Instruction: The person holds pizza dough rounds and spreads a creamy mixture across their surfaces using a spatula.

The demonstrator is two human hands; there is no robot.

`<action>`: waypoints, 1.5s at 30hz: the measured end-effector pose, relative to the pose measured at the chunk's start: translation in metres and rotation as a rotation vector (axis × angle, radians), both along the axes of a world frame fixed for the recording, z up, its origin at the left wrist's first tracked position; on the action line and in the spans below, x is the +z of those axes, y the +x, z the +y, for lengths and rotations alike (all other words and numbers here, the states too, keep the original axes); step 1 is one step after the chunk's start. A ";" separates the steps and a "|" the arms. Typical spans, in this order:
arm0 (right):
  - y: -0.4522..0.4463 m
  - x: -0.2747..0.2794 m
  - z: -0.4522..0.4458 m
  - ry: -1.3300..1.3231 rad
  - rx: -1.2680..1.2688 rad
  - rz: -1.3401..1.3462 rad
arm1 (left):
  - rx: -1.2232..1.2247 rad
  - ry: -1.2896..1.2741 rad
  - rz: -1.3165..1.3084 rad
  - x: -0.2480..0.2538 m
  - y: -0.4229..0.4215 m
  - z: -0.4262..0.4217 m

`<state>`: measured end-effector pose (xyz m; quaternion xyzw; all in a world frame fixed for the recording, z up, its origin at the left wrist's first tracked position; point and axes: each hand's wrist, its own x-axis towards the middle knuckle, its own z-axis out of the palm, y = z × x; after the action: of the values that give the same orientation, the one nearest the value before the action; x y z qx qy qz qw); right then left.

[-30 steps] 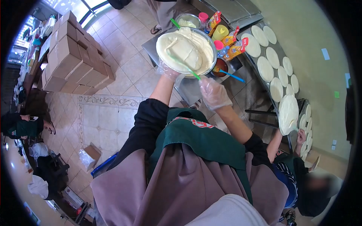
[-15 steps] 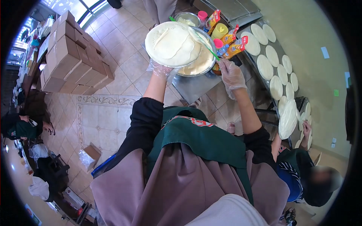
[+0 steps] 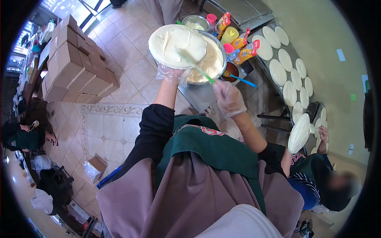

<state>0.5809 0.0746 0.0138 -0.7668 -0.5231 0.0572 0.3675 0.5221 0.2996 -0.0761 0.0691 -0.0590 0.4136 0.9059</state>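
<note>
My left hand [image 3: 170, 74], in a clear plastic glove, holds up a round dough base [image 3: 160, 45] from beneath; its fingers are mostly hidden under it. Pale cream is spread over the base's top. My right hand [image 3: 230, 98], also gloved, is closed round the green handle of a spatula [image 3: 204, 74]. The spatula's blade is blurred and lies over the cream on the base. Partly behind the base stands a large metal bowl [image 3: 223, 55] of pale yellowish cream.
Beyond the bowl are a smaller metal bowl [image 3: 206, 22], a yellow cup [image 3: 230, 35], orange pouches [image 3: 247, 51] and a sauce bowl with a blue-handled utensil [image 3: 244, 81]. Dough rounds lie on a long table [image 3: 279, 55] at right, where a co-worker [image 3: 309, 174] holds another. Cartons [image 3: 67, 59] are stacked left.
My right hand has moved left with the spatula, whose blade has swung from the base's right edge onto its middle. The base has shifted slightly left, uncovering more of the bowl.
</note>
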 end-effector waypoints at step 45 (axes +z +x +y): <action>-0.034 0.059 0.030 -0.062 0.037 0.139 | -0.164 -0.264 -0.156 0.042 -0.035 -0.024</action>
<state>0.5464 0.1047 0.0732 -0.7624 -0.5082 0.1333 0.3778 0.4874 0.2759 -0.0340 -0.0880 -0.0798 0.3465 0.9305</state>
